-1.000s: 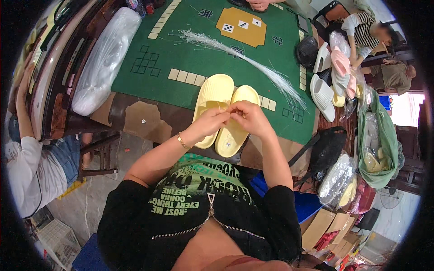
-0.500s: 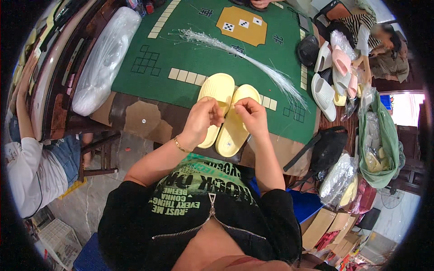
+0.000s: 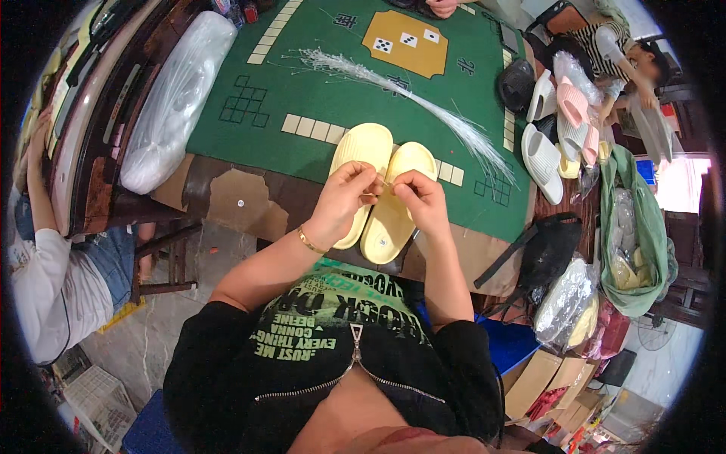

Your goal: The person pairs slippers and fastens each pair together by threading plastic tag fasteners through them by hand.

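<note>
A pair of pale yellow slide slippers (image 3: 389, 231) lies side by side at the near edge of the green table mat (image 3: 249, 155). Just above them, my left hand (image 3: 344, 200) and my right hand (image 3: 423, 206) meet fingertip to fingertip, both closed in a pinch. A thin, pale strand seems to run between them, over the slippers' straps; its ends are hidden by my fingers. Beyond the slippers a loose bundle of fine, clear plastic strands (image 3: 446, 117) lies slantwise across the mat.
Grey, white and pink slippers (image 3: 541, 163) are heaped at the right, near a black backpack (image 3: 548, 246) and an open green sack (image 3: 658, 265). A long plastic-wrapped bundle (image 3: 178, 102) lies at the left. Other people sit at left and right; another hand (image 3: 441, 7) rests at the far edge.
My hands have come closer together, so their fingertips now meet above the slippers. At the far right, a person has raised an arm and a grey slab-like item now shows beside them.
</note>
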`<state>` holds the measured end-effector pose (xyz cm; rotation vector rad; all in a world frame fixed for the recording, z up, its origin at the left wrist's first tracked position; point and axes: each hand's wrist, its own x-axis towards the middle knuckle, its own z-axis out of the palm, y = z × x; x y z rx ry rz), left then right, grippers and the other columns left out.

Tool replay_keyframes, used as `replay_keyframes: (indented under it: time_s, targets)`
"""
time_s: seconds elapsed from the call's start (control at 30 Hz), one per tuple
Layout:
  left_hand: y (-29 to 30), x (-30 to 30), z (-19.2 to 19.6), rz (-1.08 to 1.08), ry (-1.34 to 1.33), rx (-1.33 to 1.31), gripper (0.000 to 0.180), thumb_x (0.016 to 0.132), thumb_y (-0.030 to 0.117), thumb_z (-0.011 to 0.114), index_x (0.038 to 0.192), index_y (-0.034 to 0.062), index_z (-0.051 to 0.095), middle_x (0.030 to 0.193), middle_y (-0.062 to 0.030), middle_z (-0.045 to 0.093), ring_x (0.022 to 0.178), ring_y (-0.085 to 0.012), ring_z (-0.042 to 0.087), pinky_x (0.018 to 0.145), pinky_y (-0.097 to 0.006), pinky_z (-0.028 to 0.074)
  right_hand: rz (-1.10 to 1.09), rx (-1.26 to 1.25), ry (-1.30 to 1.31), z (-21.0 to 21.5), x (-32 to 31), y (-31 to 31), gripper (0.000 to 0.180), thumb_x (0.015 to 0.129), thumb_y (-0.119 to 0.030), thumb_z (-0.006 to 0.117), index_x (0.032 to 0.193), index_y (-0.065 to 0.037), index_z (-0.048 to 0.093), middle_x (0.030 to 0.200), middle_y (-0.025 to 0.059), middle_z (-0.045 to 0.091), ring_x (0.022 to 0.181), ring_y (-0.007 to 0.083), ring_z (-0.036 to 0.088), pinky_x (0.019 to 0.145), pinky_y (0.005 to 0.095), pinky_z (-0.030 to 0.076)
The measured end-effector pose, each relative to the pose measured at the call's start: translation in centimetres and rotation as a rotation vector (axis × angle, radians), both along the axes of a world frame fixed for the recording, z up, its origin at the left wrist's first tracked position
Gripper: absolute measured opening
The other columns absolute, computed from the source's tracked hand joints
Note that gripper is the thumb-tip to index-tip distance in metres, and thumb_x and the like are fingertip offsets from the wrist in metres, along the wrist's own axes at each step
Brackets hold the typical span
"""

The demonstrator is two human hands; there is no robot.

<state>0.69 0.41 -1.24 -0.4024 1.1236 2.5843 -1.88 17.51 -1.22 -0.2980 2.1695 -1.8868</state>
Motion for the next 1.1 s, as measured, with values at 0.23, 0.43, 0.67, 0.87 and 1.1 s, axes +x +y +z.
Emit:
replay_keyframes:
  time_s: [0.23,0.43,0.67,0.87,1.1]
  targets:
    - [0.0,-0.2,-0.4,-0.005,-0.021,0.028,0.009,0.090,0.016,0.051,0.095,0.0084,0.051,0.086,-0.0015,0.058,0.075,-0.0099,0.055,0.068,-0.024,0.043,0.019,0.008,0.019,-0.4,0.1,0.4,0.007,0.081,-0.009,0.060,0.083,-0.003,0.060,0.071,-0.0045,0.056,0.064,0.0031,0.048,0.059,0.0189,0.040]
    - [0.1,-0.1,-0.5,-0.012,-0.018,0.060,0.008,0.090,0.016,0.051,0.094,0.0087,0.052,0.085,-0.0012,0.059,0.075,-0.0092,0.054,0.068,-0.024,0.043,0.015,0.016,0.019,0.0,0.1,0.1,0.007,0.080,-0.009,0.061,0.084,-0.003,0.061,0.071,-0.0043,0.056,0.064,0.0032,0.048,0.059,0.0190,0.040]
    - [0.2,0.0,-0.2,-0.028,-0.017,0.094,0.008,0.091,0.016,0.051,0.094,0.0085,0.053,0.084,-0.0009,0.058,0.074,-0.0092,0.054,0.068,-0.024,0.043,0.038,0.037,0.018,0.3,0.2,0.4,0.008,0.081,-0.009,0.061,0.084,-0.002,0.061,0.073,-0.0032,0.057,0.066,0.0037,0.049,0.060,0.0194,0.041]
    - [0.0,0.0,-0.5,-0.008,-0.015,0.105,0.009,0.091,0.016,0.051,0.094,0.0080,0.052,0.084,-0.0009,0.058,0.074,-0.0092,0.054,0.068,-0.024,0.043,0.060,0.034,0.050,0.0,0.1,0.3,0.006,0.079,-0.008,0.060,0.082,-0.002,0.060,0.073,-0.0038,0.057,0.067,0.0036,0.050,0.061,0.0186,0.041]
    - [0.0,0.1,-0.4,-0.018,-0.028,0.117,0.008,0.090,0.015,0.051,0.093,0.0076,0.053,0.084,-0.0014,0.058,0.074,-0.0094,0.055,0.068,-0.024,0.044,0.031,0.090,0.023,0.4,0.2,0.1,0.008,0.079,-0.007,0.061,0.084,-0.001,0.062,0.074,-0.0012,0.059,0.067,0.0052,0.051,0.062,0.0206,0.042]
